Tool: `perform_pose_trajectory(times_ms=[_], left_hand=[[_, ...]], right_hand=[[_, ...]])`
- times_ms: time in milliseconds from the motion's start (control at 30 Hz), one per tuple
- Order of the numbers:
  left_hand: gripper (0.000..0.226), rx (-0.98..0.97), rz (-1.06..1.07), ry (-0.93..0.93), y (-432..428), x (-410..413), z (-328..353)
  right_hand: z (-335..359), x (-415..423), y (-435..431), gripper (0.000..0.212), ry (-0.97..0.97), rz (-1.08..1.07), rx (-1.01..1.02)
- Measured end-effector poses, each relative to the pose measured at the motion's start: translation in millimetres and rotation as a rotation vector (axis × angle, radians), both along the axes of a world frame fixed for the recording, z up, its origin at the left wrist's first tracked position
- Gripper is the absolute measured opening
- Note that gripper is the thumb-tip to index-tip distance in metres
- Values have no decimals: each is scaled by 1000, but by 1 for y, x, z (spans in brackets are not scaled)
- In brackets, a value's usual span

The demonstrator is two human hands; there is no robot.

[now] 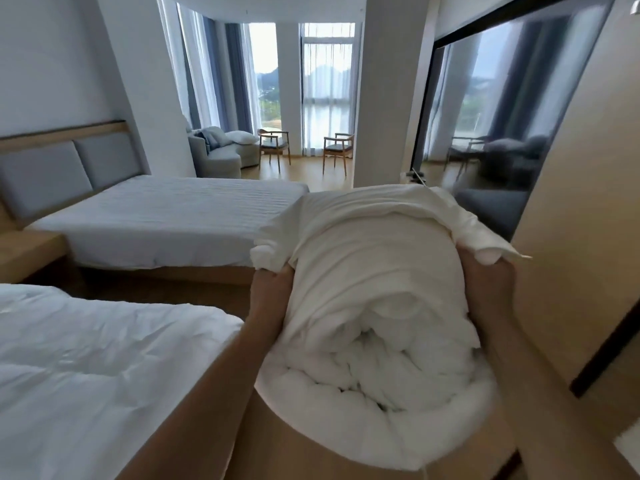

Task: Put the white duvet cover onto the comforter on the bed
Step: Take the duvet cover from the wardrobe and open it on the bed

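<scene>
The person stands at the foot of the near bed (104,358) and holds a fat white roll of bedding up in front of the chest, off the bed and over the floor (214,296) in the aisle. The roll is the comforter (377,358), with its puffy, coiled end turned toward the person. A smoother white layer that looks like the duvet cover (346,216) wraps the outside, and loose corners poke out beside each wrist. The left hand (270,289) clamps the roll's left flank with its fingers dug into the cloth. The right hand (485,289) grips the opposite flank the same way, its fingertips hidden in the folds. Both forearms are bare. The near bed, at the lower left, carries rumpled white bedding and sits just beside the left arm. Past it, across a narrow gap, the far bed (166,216) is spread flat with a striped white sheet, set against a grey padded headboard (48,174) with a wooden nightstand (31,252) next to it. Further back, near tall curtained windows, stand a grey sofa (218,157), a wooden chair (273,143) and a second chair (337,150). A dark glass panel (502,116) on the right wall reflects the room.
</scene>
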State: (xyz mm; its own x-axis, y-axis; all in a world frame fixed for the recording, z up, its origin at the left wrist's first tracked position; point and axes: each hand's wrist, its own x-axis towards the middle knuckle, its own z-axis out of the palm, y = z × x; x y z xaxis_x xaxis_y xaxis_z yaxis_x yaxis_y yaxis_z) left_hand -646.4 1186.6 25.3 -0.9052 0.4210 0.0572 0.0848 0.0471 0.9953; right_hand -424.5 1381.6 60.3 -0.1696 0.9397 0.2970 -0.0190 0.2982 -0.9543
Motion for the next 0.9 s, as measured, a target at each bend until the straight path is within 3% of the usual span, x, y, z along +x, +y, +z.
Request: perform_pose_trajectory(times_ms=[67, 200, 500, 733, 900], left_hand=[[28, -58, 11, 24, 45, -47, -3], [16, 76, 33, -27, 128, -142, -3], [24, 60, 124, -57, 277, -445, -35], [28, -18, 154, -107, 370, -742, -49], [26, -118, 204, -52, 428, -946, -50]], right_hand=[[-5, -57, 53, 31, 48, 16, 34], [-17, -172, 143, 25, 121, 52, -19], [-32, -487, 309, 9, 74, 139, -100], [-49, -794, 413, 36, 39, 127, -66], [-54, -997, 474, 37, 9, 131, -86]])
